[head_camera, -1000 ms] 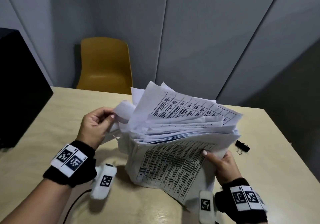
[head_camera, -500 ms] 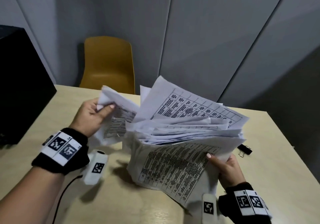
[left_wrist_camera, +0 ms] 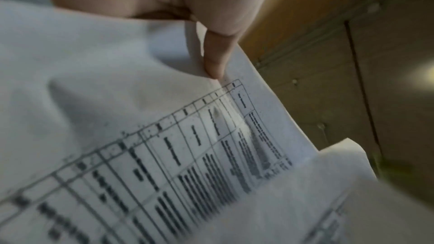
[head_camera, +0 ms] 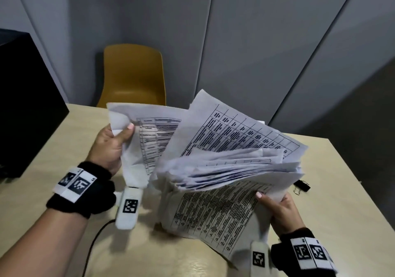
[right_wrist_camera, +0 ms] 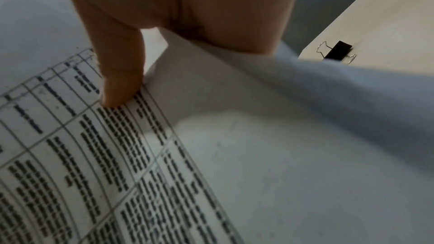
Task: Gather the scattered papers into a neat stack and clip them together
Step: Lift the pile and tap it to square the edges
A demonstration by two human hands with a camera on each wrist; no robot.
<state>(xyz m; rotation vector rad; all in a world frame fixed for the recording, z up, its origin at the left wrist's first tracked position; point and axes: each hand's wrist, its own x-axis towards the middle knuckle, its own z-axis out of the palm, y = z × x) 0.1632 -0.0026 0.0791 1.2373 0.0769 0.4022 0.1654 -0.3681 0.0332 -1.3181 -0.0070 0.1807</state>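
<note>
A thick, untidy bundle of printed papers (head_camera: pixel 224 169) stands on edge on the table, its sheets fanned out at the top. My right hand (head_camera: pixel 280 208) grips the bundle's right side, thumb (right_wrist_camera: pixel 119 84) pressed on a printed table. My left hand (head_camera: pixel 113 144) pinches one printed sheet (head_camera: pixel 147 139) by its upper left corner and holds it up, apart from the bundle; the thumb (left_wrist_camera: pixel 215 57) lies on that sheet (left_wrist_camera: pixel 164 155). A black binder clip (head_camera: pixel 301 185) lies on the table behind the bundle's right edge, also seen as the clip (right_wrist_camera: pixel 337 52) in the right wrist view.
The light wooden table (head_camera: pixel 64 159) has a black box (head_camera: pixel 23 105) at its left. A yellow chair (head_camera: pixel 132 75) stands behind the far edge, against grey wall panels. A black cable (head_camera: pixel 94 240) runs along the table below my left wrist.
My left hand has drawn one sheet out from the bundle's left side and lifted it up and away. My right hand keeps its grip on the bundle, which tilted slightly.
</note>
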